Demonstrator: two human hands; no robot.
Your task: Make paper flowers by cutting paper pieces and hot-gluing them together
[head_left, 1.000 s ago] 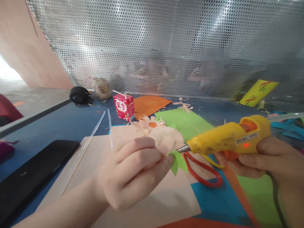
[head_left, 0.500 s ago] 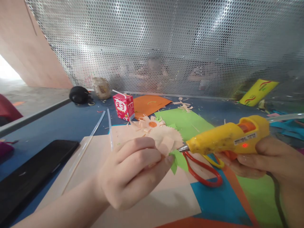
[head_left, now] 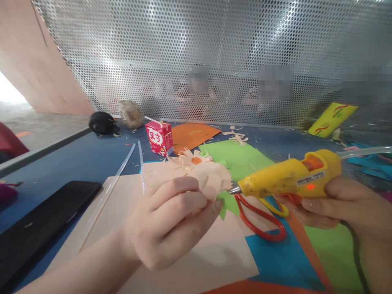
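My left hand [head_left: 174, 220] is closed in a pinch on a small green paper leaf [head_left: 229, 203] that sticks out past the thumb. In my right hand [head_left: 339, 204] is a yellow hot glue gun [head_left: 284, 175] with a lit red light. Its metal nozzle lies at the leaf's upper edge; whether the two touch I cannot tell. Just behind the fingers lie pale fringed paper pieces [head_left: 211, 175] and a paper flower with an orange centre [head_left: 196, 160]. Red-handled scissors [head_left: 277, 236] rest below the glue gun, partly hidden by it.
A black phone [head_left: 45, 220] and clear glue sticks [head_left: 124, 159] lie at left. Behind stand a pink drink box [head_left: 160, 138], a jar [head_left: 130, 114] and a black round object [head_left: 102, 123]. Coloured paper sheets [head_left: 281, 261] cover the front. A perforated metal panel [head_left: 214, 49] bounds the back.
The glue gun has shifted slightly left with my right hand. The green leaf has tilted a little, and its tip now sits nearer my left thumb. My left hand has hardly moved.
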